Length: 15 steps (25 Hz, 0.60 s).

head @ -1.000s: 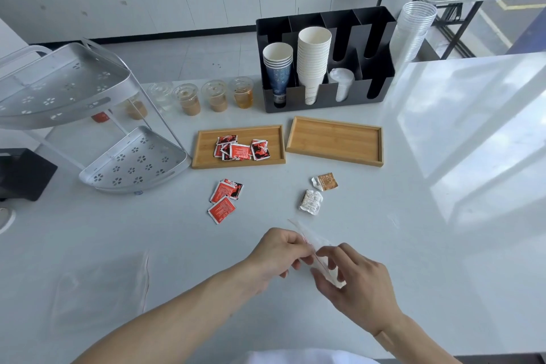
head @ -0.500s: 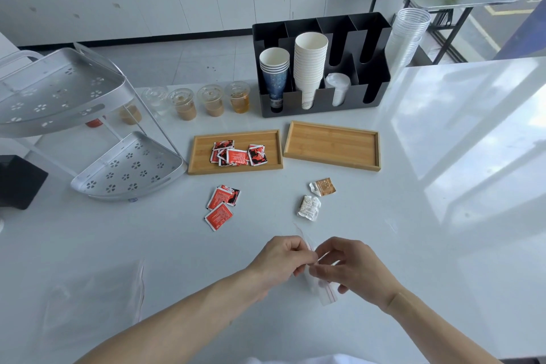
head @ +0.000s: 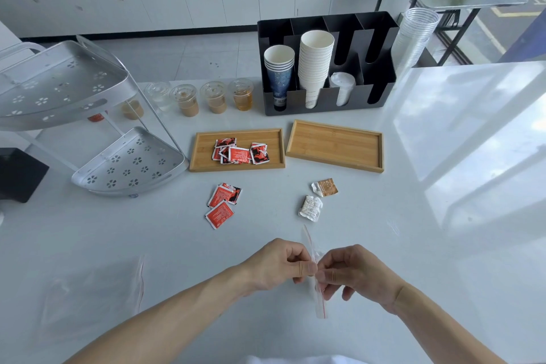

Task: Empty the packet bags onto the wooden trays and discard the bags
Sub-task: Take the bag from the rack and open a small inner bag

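- The left hand (head: 279,264) and the right hand (head: 353,273) meet over the white table (head: 443,245), well in front of the left wooden tray (head: 204,148); both pinch the same clear zip bag (head: 317,289) between thumb and fingers.
- The bag is squeezed narrow and stands on edge between the two hands, its red-lined strip running from above the knuckles to below them.
- I cannot tell whether anything is inside the bag.
- The left wooden tray holds a loose heap of red packets (head: 239,152) near its middle.
- Just right of that tray lies the right wooden tray (head: 335,145), turned slightly askew.
- In front of the left tray, on the table, lie three more red packets (head: 223,202), touching one another.
- To the right of those, in front of the gap between the trays, lie a brown packet (head: 326,187) and a white packet (head: 310,208), close together.
- A second clear bag (head: 94,289) lies flat on the table, far in front of the left tray and to the left of the left forearm.
- Behind the trays stands a black cup holder (head: 328,97) with stacks of paper cups.
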### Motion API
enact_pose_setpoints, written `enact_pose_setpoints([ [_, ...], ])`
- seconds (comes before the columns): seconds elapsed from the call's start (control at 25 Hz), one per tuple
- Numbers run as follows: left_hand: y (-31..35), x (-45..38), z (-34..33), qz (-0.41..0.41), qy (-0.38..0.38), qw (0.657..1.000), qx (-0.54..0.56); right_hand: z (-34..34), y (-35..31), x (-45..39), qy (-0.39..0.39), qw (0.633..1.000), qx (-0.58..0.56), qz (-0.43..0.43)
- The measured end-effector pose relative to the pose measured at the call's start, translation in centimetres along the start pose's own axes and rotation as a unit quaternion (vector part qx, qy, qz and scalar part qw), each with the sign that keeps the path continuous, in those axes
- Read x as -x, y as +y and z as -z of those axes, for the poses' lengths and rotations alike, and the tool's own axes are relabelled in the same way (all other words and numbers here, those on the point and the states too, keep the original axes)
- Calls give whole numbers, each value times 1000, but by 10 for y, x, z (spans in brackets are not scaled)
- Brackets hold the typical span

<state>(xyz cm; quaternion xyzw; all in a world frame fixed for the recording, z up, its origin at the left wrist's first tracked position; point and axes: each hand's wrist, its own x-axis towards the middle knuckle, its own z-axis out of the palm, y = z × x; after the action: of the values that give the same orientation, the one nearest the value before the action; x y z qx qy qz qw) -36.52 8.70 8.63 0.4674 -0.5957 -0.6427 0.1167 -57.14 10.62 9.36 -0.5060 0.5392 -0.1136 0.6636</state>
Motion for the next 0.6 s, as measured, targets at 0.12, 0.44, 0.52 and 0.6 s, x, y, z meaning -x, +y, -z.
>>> enact_pose_setpoints([
  [0.12,-1,2,0,0,0,1000,-11,-5,-2,-1,19,999,26,-11],
  [0.44,7,-3,-4,3,16,985,-173,-13,-6,-2,97,970,210,69],
  [0.52,10,-3,-5,5,42,982,-186,-14,-5,-3,140,955,249,77],
  [0.6,10,-1,-1,12,79,975,-205,-6,-4,-1,198,930,306,50],
])
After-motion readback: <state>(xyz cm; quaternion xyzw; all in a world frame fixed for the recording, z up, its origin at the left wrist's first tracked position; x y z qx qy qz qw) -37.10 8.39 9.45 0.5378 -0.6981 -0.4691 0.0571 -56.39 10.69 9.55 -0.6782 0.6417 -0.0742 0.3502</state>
